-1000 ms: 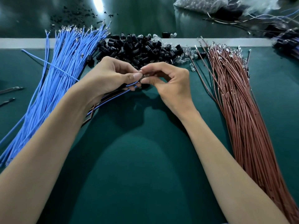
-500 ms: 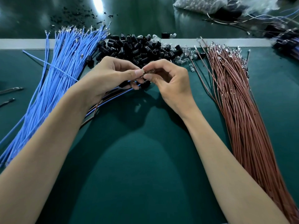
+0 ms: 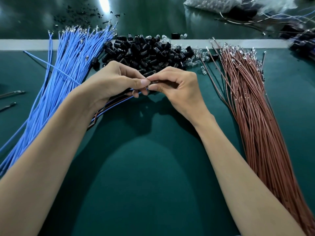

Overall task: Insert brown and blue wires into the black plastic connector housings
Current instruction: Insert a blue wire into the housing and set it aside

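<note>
My left hand [image 3: 117, 80] grips a small bunch of blue and brown wires [image 3: 109, 108] that trail back under my wrist. My right hand [image 3: 179, 87] pinches a small part at the wire tips, fingertips of both hands meeting at the centre; the part itself is mostly hidden by my fingers. Just behind my hands lies a heap of black connector housings [image 3: 146, 51]. A thick bundle of blue wires [image 3: 66, 75] fans out on the left. A bundle of brown wires [image 3: 252, 103] runs along the right.
Small clear bulbs [image 3: 197, 57] are scattered at the heap's right edge. Two metal tools [image 3: 10, 99] lie at the far left. A pale strip [image 3: 25, 44] crosses the green mat behind the piles. Plastic bags and loose wires [image 3: 238, 7] sit at the back right.
Both hands have stayed pinched together at the wire tips, shifting slightly; my right fingers have worked closer over the tips. The piles have not moved.
</note>
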`<state>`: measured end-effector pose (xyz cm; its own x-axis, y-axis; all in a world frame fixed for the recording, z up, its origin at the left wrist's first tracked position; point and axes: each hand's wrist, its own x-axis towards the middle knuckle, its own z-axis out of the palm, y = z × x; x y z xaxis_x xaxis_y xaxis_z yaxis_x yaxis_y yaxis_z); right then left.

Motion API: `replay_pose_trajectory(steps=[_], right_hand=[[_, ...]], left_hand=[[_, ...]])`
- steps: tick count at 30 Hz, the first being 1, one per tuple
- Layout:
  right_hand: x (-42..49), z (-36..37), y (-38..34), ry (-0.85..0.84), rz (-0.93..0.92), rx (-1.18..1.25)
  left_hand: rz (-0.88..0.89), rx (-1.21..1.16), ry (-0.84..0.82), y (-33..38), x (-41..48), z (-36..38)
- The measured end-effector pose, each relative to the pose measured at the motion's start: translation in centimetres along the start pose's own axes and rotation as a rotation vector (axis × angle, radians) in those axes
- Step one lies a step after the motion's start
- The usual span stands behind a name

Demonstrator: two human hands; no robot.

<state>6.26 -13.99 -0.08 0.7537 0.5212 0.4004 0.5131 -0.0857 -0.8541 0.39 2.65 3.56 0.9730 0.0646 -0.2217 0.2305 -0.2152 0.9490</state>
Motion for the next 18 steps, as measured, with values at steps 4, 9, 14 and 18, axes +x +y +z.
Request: replay_pose_trajectory(steps=[4, 9, 14, 18], right_hand=[[0.0, 0.0, -0.2, 0.022, 0.004, -0.042], [0.3, 0.0, -0.2, 0.073, -0.049, -0.150], [0.5, -0.6, 0.4, 0.118, -0.033, -0.125], [0.4, -1.0, 0.8, 0.118, -0.028, -0.105]], left_hand=[[-0.024, -0.050, 0.016, 0.1, 0.2, 0.2], [0.046, -0.020, 0.026, 0.3, -0.1, 0.3], [0.087, 0.391, 0.041, 0.6, -0.5, -2.1], [0.073, 0.555, -0.048, 0.4, -0.7, -3.2]])
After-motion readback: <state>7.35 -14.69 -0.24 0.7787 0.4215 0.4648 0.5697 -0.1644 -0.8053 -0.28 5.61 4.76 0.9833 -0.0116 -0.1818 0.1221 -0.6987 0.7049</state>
